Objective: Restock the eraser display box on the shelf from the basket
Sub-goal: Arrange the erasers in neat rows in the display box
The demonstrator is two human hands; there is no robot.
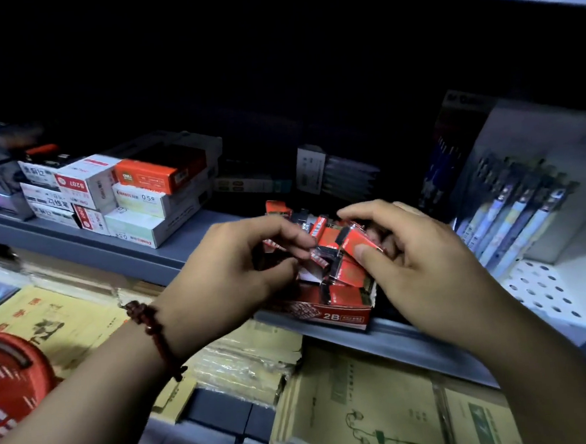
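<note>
In the head view, the red eraser box (328, 315) sits at the front edge of the shelf (121, 249) in the middle of the frame, heaped with red erasers (348, 275). The right hand (424, 261) pinches one eraser (356, 241) between thumb and fingers above the heap. The left hand (232, 260) curls over the pile; whether it grips anything is unclear. The red basket (9, 376) shows at lower left.

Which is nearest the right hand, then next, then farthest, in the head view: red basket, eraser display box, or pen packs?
1. The eraser display box: at the shelf edge, directly under the right hand, which pinches an eraser.
2. The pen packs: to that hand's right, on the shelf.
3. The red basket: far lower left, beyond the left hand.
</note>
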